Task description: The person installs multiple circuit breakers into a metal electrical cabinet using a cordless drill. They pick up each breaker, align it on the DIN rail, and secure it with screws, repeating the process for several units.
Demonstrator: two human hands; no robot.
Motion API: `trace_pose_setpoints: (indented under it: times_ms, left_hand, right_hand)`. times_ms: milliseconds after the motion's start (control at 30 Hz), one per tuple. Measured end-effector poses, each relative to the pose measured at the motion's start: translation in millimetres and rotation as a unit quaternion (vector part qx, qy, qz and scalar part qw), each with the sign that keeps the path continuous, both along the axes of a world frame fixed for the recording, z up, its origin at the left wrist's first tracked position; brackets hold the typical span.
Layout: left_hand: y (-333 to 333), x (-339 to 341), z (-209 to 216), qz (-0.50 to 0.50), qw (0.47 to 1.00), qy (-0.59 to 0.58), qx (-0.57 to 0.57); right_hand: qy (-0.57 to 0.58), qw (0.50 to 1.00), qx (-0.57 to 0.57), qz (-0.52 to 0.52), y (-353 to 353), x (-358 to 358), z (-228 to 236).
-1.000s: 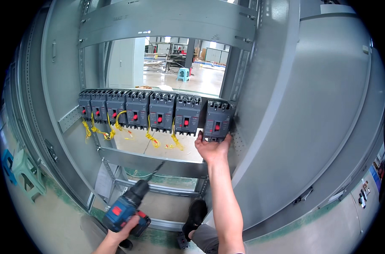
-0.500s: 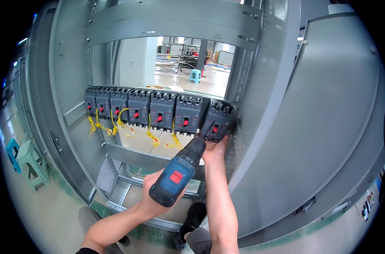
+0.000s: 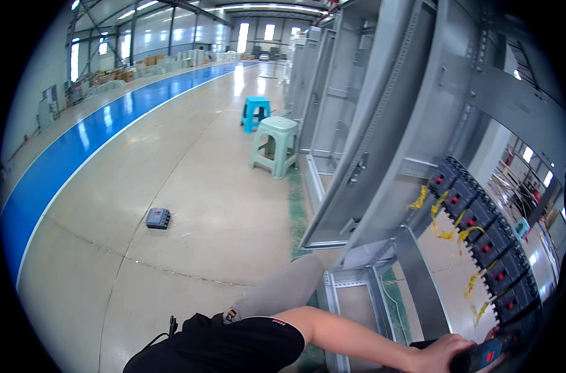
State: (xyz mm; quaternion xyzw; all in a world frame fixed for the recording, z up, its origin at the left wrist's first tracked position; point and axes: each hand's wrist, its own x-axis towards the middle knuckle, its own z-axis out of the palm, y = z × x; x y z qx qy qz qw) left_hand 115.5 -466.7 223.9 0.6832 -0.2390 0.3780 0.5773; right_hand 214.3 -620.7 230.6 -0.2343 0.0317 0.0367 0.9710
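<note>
My left hand (image 3: 443, 353) is closed around a blue and black cordless drill (image 3: 485, 356) at the lower right, my forearm stretching across to it. Beyond the drill, a row of dark moulded-case circuit breakers (image 3: 487, 247) with red toggles slants down the right side inside the grey cabinet frame. Bundled yellow wires (image 3: 446, 235) hang from several of them. The drill's tip and the breaker at the row's near end are lost in the dark picture rim. Only a sliver of skin past the drill may be my right hand; its fingers are hidden.
A loose grey circuit breaker (image 3: 158, 218) lies on the floor to the left. A pale green stool (image 3: 275, 146) and a blue stool (image 3: 255, 114) stand beside other open grey cabinets (image 3: 323, 87). A blue floor lane (image 3: 102, 127) runs along the far left.
My view has swung left, bringing the hall floor and loose breaker into sight. The breaker row, drill and left hand now sit at the lower right; my right arm has left the picture.
</note>
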Motion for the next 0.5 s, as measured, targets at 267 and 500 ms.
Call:
trace_pose_setpoints:
  times_ms: [267, 500]
  left_hand:
    - [2, 8, -8, 0.016, 1.000, 0.023, -0.003]
    - [18, -5, -5, 0.061, 0.998, 0.006, 0.001]
  right_hand:
    - [0.010, 0.999, -0.004, 0.042, 39, 8, -5]
    - [0.004, 0.991, -0.009, 0.132, 105, 2, -2]
